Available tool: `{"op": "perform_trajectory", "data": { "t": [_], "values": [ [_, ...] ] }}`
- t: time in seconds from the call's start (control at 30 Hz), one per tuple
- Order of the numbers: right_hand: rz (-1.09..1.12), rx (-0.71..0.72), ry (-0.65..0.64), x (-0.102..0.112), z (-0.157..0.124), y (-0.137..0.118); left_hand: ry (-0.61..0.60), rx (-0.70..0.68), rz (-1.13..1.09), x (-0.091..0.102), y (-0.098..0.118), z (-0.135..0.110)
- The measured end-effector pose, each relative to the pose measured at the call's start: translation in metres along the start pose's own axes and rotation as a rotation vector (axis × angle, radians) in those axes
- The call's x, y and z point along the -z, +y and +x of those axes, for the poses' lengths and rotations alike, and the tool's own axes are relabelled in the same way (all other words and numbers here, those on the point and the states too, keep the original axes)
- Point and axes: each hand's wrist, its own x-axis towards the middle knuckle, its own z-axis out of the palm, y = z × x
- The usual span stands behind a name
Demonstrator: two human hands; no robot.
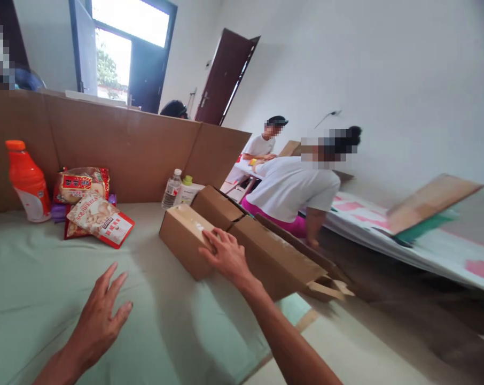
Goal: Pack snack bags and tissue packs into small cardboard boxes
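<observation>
My right hand lies flat, fingers spread, on top of a brown cardboard box that rests on a pale green table cover. A second, longer cardboard box lies right behind it with its end flaps open. My left hand hovers open over the green cover, fingers apart, holding nothing. At the far left stand an orange drink bottle and several snack packets.
A tall cardboard screen walls off the back of the table. A clear water bottle and a white container stand by it. Two people in white shirts work at tables to the right. A cardboard sheet lies on the far bench.
</observation>
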Motion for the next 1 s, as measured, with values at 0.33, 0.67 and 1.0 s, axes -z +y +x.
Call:
{"op": "perform_trajectory", "data": {
  "t": [0.33, 0.67, 1.0],
  "values": [
    [-0.122, -0.199, 0.022, -0.017, 0.091, -0.007, -0.022, -0.107, 0.077, -0.043, -0.064, -0.058],
    [0.01, 0.247, 0.574, -0.05, 0.039, -0.049, -0.23, 0.219, 0.034, 0.043, -0.036, -0.077],
    [0.375, 1.155, 0.123, -0.181, -0.084, -0.217, 0.557, 0.598, 0.464, 0.239, -0.176, -0.048]
  ]
}}
